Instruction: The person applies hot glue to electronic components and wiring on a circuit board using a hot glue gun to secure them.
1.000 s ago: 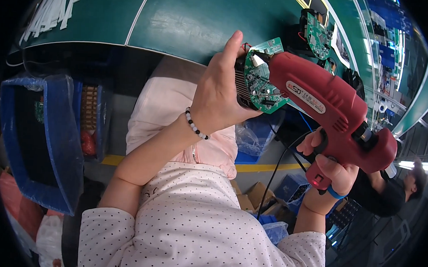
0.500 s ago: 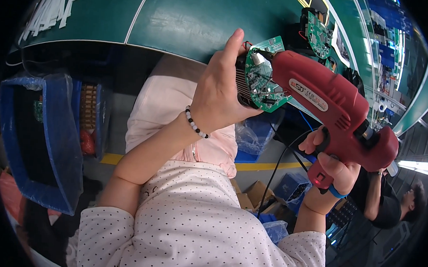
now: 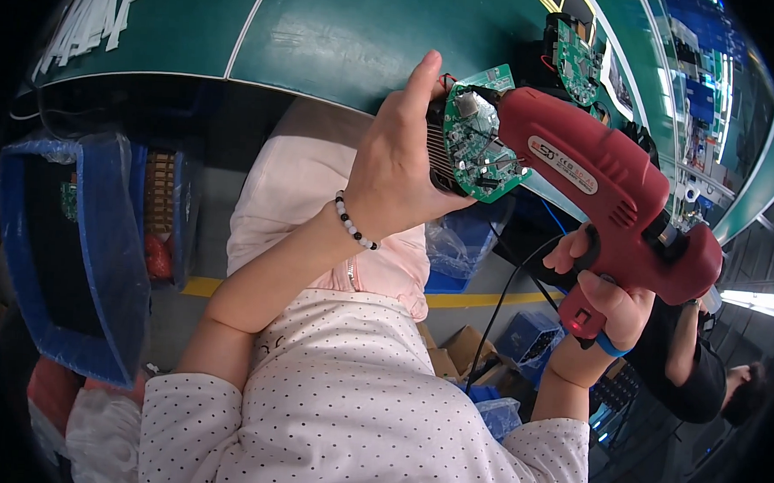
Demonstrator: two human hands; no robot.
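Note:
My left hand (image 3: 399, 156) grips a dark ribbed unit with a green circuit board (image 3: 486, 151) on its face, thumb pointing up along its side. The board carries small chips, a silver cylindrical part and a red wire near its top. My right hand (image 3: 605, 294) is wrapped round the handle of a red hot glue gun (image 3: 589, 164). The gun's nozzle end is at the board's upper right, beside the silver part; whether it touches cannot be made out. A black cord hangs from the gun's handle.
A similar unit with a green board (image 3: 576, 68) stands on the green table (image 3: 370, 34) at the far right. White strips (image 3: 95, 13) lie at the far left. Blue bins (image 3: 101, 255) sit on the left, cardboard boxes (image 3: 464, 348) below right. Another person (image 3: 692, 367) is at the right.
The glue gun has shifted slightly right, its nozzle drawing back from the silver part. My left hand and the board stay put. The person at the right has moved a little lower in view.

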